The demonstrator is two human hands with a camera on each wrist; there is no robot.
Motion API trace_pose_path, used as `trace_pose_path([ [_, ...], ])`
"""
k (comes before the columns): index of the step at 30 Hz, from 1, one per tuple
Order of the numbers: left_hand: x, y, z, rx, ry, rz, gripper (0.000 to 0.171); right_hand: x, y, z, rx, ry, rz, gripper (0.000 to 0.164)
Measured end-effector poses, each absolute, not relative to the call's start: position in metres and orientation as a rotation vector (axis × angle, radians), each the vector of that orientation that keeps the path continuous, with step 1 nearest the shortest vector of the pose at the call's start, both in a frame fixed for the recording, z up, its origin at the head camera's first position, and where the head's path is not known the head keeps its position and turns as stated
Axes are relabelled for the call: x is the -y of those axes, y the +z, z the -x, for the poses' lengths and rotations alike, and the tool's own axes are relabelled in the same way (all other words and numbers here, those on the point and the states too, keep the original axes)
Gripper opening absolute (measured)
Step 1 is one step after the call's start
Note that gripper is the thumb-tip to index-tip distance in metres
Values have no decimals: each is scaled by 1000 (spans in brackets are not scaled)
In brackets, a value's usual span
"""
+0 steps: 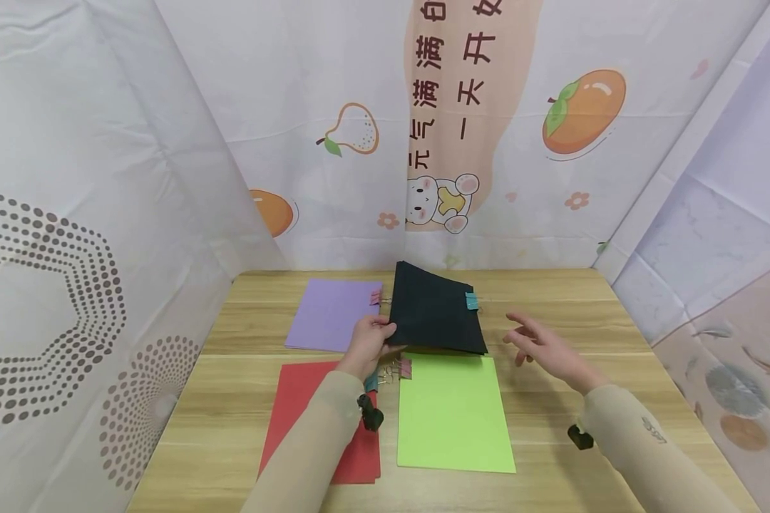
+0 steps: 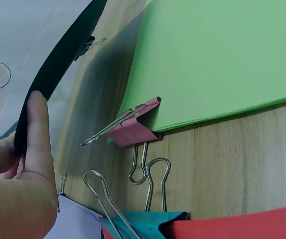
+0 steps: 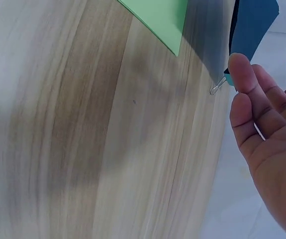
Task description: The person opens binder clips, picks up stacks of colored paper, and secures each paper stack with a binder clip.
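Observation:
A stack of black paper (image 1: 433,310) with a teal binder clip (image 1: 471,301) on its right edge is raised at a tilt off the table. My left hand (image 1: 367,343) pinches its left edge between thumb and fingers; in the left wrist view the stack (image 2: 58,59) is seen nearly edge-on. To the right of the black stack, my right hand (image 1: 542,349) hovers above the table, holding nothing, fingers loosely bent. The right wrist view shows those fingertips close to the clip side, though apart or touching I cannot tell.
Bright green paper (image 1: 455,420) with a pink binder clip (image 1: 406,368) lies in front. Red paper (image 1: 301,399) with a teal clip (image 1: 371,382) lies front left, partly under my left forearm. Purple paper (image 1: 334,313) with a pink clip (image 1: 375,297) is back left. A printed curtain (image 1: 346,214) hangs behind.

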State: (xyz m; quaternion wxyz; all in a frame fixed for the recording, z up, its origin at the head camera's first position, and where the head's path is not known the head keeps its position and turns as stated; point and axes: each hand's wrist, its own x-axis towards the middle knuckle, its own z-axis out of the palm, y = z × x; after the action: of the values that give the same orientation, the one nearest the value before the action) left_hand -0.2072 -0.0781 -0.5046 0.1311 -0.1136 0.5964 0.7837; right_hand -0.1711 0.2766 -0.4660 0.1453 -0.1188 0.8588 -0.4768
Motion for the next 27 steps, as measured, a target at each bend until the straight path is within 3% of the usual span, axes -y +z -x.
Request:
trace_pose_path([
  [15, 72, -505, 207, -1571, 2307, 346, 48, -281, -476, 164, -2507, -1255, 247, 59],
  [27, 71, -503, 203, -1688, 2139, 270, 51, -283, -481, 162, -2508, -1271, 252, 57],
])
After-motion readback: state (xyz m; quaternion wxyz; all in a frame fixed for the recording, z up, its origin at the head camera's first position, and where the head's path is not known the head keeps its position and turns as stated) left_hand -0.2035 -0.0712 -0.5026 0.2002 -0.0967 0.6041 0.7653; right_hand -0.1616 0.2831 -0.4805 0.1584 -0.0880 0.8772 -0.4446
